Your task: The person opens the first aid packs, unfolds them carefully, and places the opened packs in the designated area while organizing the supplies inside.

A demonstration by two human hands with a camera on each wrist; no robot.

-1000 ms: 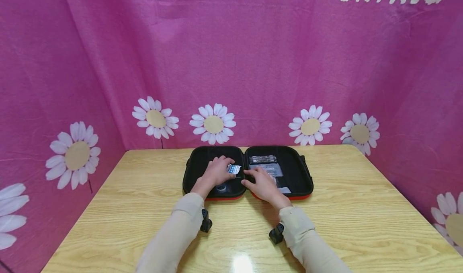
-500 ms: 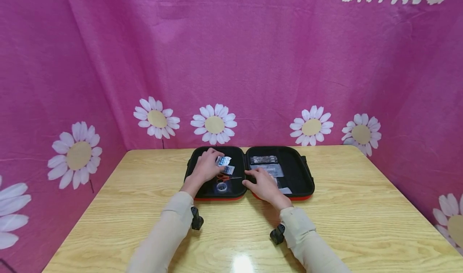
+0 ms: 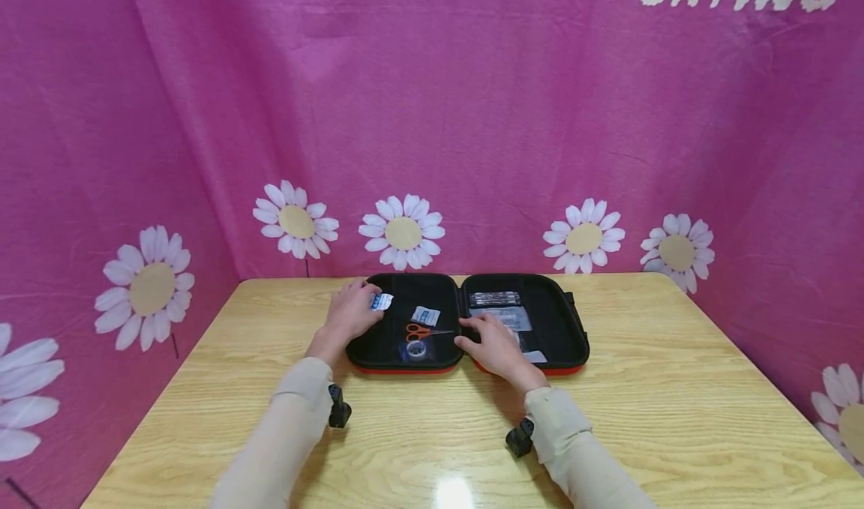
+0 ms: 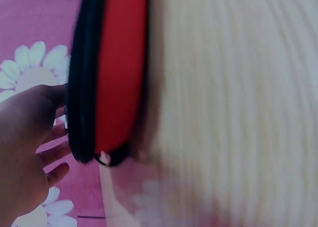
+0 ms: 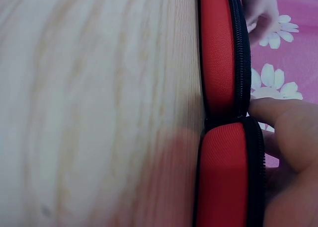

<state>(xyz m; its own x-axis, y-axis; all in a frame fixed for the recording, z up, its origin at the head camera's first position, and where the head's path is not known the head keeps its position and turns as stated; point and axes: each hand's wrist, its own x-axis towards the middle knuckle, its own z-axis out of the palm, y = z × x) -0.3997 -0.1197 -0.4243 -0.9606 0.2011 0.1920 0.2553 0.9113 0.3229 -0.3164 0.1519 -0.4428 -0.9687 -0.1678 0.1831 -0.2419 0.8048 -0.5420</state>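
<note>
An unzipped red and black case (image 3: 405, 285) lies spread flat on the table, both halves facing up. My left hand (image 3: 347, 312) pinches a small white and blue packet (image 3: 382, 302) at the left half's outer side; in the left wrist view, the case's red wall hides the packet and fingertips. A matching packet (image 3: 426, 315), orange-handled scissors (image 3: 417, 332) and a bagged roll of tape (image 3: 416, 351) lie in that half. My right hand (image 3: 499, 348) rests at the hinge, fingers loosely bent over the right half; its thumb touches the rim in the right wrist view.
The right half holds a clear pack of dark sticks (image 3: 495, 299), a clear sachet (image 3: 513, 318) and a white piece (image 3: 535, 357), partly behind my hand. Under it all is a wooden table (image 3: 432, 434). A pink flowered curtain (image 3: 472, 119) hangs behind.
My left hand has moved left with the packet, from the middle of the left half to its outer edge, uncovering the other packet, scissors and tape. My right hand stays put.
</note>
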